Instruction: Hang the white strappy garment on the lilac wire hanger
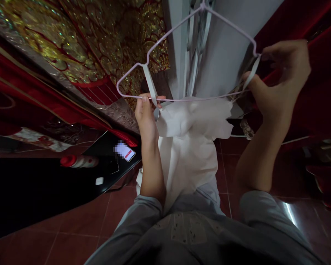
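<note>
A pale pink hanger (165,35) is held up in front of me, its hook running out of view at the top. From its notches hang the white straps (149,82) of a white garment (187,147), which drapes below the lower bar toward my lap. My left hand (146,114) is closed around the hanger's lower bar beside the left strap. At the right notch, my right hand (281,77) has its thumb and curled fingers at the right strap (251,73); part of that grip is hidden.
Sequined gold and red garments (113,40) hang at the left, with red fabric (320,70) at the right. A black table (79,187) on the left bears a lit phone (125,151), a red-capped bottle (79,161) and a small white case (99,180). Red tiles (79,224) cover the floor.
</note>
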The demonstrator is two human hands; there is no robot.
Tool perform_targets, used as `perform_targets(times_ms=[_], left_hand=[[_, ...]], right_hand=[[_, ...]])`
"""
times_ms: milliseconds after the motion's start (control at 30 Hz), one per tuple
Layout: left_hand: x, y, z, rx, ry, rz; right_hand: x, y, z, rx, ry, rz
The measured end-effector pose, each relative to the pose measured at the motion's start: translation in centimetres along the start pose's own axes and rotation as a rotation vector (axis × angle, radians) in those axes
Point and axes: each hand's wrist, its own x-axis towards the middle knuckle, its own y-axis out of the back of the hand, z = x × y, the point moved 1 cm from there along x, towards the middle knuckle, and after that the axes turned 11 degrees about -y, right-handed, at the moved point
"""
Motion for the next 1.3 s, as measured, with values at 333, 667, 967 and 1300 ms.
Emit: perform_targets(times_ms=[333, 667, 967, 1300], left_hand=[[-0.8, -0.5, 0.6, 0.032, 0.033, -0.010], [-0.5, 1.3, 7.0, 0.042, 0.140, -0.155], [6.3, 3.6, 9.0, -0.113, 0.044, 0.145], [1.0, 0.4, 2.0, -0.113, 0.138, -0.118]], right_hand=[[-6.5, -6.3, -7.3, 0.091, -0.152, -0.226], [-11.0, -10.3, -7.0, 0.196, -0.388, -0.167], [-10.6, -9.6, -7.2, 0.217, -0.424, -0.227], [-11.3, -10.4, -7.7, 0.280, -0.404, -0.260]])
